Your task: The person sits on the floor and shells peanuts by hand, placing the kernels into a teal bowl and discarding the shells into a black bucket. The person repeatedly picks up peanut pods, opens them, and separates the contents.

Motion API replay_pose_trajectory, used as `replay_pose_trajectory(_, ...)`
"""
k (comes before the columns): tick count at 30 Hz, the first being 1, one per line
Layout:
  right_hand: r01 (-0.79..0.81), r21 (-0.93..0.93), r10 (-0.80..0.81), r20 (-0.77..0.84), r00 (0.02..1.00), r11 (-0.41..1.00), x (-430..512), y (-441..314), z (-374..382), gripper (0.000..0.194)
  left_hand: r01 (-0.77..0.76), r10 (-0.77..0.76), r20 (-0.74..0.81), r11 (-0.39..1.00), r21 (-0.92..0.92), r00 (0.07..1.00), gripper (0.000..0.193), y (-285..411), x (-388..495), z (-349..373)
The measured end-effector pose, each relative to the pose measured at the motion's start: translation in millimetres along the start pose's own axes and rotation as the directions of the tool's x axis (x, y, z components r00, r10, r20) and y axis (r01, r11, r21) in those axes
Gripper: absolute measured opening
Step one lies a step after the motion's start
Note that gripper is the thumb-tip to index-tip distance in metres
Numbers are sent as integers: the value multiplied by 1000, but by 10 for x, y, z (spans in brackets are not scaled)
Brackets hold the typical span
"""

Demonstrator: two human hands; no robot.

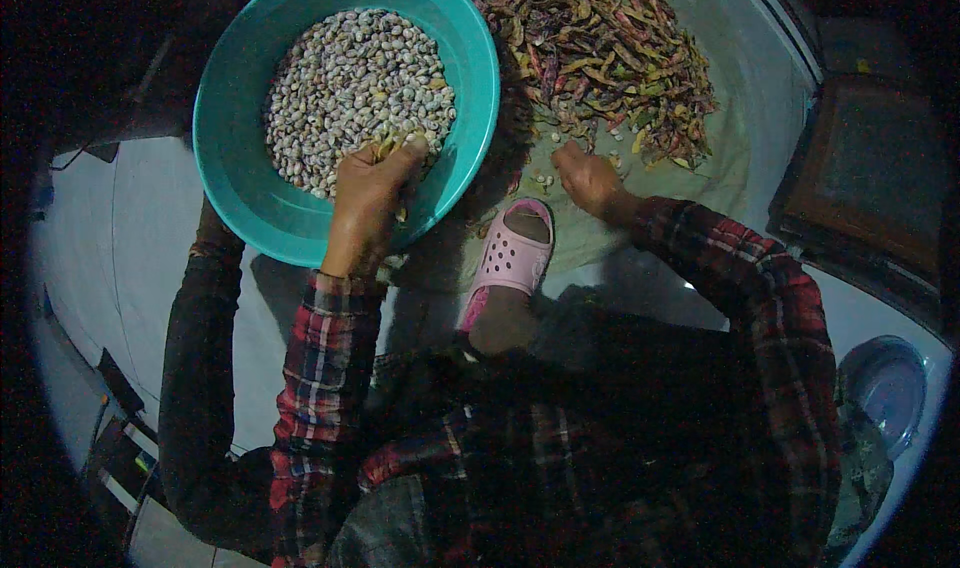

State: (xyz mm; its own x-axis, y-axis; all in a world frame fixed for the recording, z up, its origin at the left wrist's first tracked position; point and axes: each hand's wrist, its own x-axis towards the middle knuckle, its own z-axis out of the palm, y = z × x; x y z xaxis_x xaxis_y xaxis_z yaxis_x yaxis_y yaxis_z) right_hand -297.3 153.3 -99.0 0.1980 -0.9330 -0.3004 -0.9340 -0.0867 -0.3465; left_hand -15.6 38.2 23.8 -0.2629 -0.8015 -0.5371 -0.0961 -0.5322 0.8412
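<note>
A wide turquoise plastic basin (pixel 232 185) stands at upper left, partly filled with shelled speckled beans (pixel 352 80). Inside its near side, my left hand (pixel 371 185) pinches some yellowish pod pieces (pixel 390 145) just over the beans. To the right of the basin, my right hand (pixel 589 181) is low over a greenish cloth (pixel 682 200), its fingers curled at the near edge of a heap of dry bean pods (pixel 600 50). Whether those fingers hold anything is hidden. A few loose beans (pixel 541 181) lie on the cloth beside them.
Between my hands a foot in a pink clog (pixel 506 256) rests on the cloth's near edge. A dark box-like object (pixel 862 185) stands at right, with a bluish bowl (pixel 889 388) nearer me. A dark-clothed limb (pixel 199 343) runs up to the basin's left side.
</note>
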Motion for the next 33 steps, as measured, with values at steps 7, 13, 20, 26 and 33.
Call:
replay_pose_trajectory(7,221,78,-212,-108,971,972,-5,-95,-56,29,97,-97,3,992,81,995,15,79,-80,49)
replay_pose_trajectory(13,197,90,-192,-60,980,976,21,-202,-103,30,64,-66,42,997,42,997,15,82,-91,107)
replay_pose_trajectory(20,123,90,-118,-64,991,988,79,-319,-5,23,76,-79,14,989,124,997,15,39,-56,56)
replay_pose_trajectory(26,135,51,-125,-167,978,990,47,-320,32,21,73,-75,38,996,43,996,16,22,-54,36)
replay_pose_trajectory(33,1,250,39,-153,988,968,136,-282,-100,21,65,-66,9,996,62,998,14,19,-38,-61)
